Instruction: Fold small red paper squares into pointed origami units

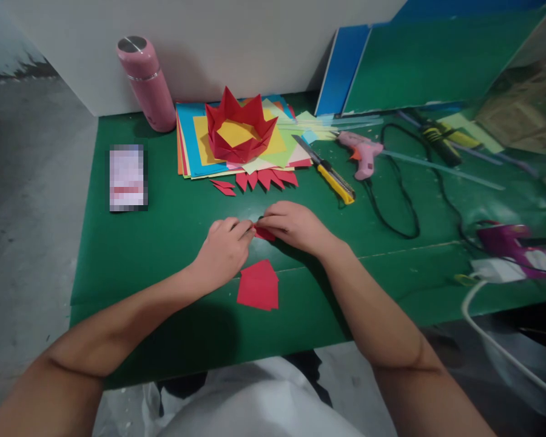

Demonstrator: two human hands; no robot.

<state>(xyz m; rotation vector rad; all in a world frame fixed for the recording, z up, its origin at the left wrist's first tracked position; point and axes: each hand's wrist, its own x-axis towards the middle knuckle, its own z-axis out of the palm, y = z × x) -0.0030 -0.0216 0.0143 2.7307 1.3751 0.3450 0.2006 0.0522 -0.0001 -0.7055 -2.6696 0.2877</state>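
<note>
Between my two hands lies a small piece of red paper (264, 233), mostly covered by the fingers. My left hand (225, 250) pinches its left end, fingers bent and close together. From the other side my right hand (295, 226) presses on it with its fingertips, just above the green tabletop. Nearer to me rests a small stack of red paper squares (259, 285). Beyond the hands several folded red paper pieces (266, 179) lie in a row. Behind them a pointed red paper ring (241, 142) sits on a pile of coloured sheets (188, 145).
A pink bottle (148, 85) stands at the back left, with a blurred-out flat item (127, 178) before it. To the right are a yellow utility knife (330, 176), a pink glue gun (361, 153) with a black cord, and a purple tool (509, 240) beside a white power strip (495, 267).
</note>
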